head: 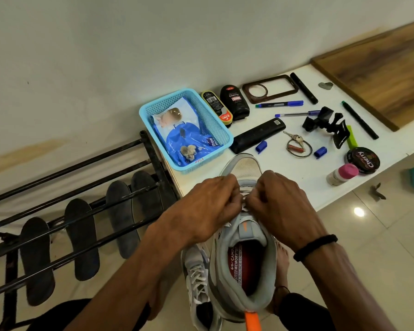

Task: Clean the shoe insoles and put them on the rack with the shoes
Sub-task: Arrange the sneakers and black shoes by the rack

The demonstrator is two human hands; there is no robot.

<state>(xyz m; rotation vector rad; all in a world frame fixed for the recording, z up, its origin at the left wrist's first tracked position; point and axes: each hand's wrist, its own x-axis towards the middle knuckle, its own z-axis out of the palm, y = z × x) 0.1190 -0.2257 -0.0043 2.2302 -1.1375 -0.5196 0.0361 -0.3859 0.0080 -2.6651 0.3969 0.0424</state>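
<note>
A grey sneaker (pixel 246 271) with an orange heel tab lies heel toward me, its toe on the white table (pixel 296 187). A red printed insole (pixel 245 263) shows inside it. My left hand (pixel 213 201) and my right hand (pixel 277 199) both pinch the white laces (pixel 243 203) over the tongue. A second grey sneaker (pixel 197 283) sits on the floor below. Several dark insoles (pixel 81 237) lean on the black metal rack (pixel 65 225) at the left.
A blue basket (pixel 222 130) holding a wipes pack stands behind the shoe. Polish bottles (pixel 234 106), a black brush (pixel 258 134), pens, keys (pixel 296 144), a polish tin (pixel 363 160) and a small bottle (pixel 342 174) crowd the table. My bare foot (pixel 282 263) rests on the tiled floor.
</note>
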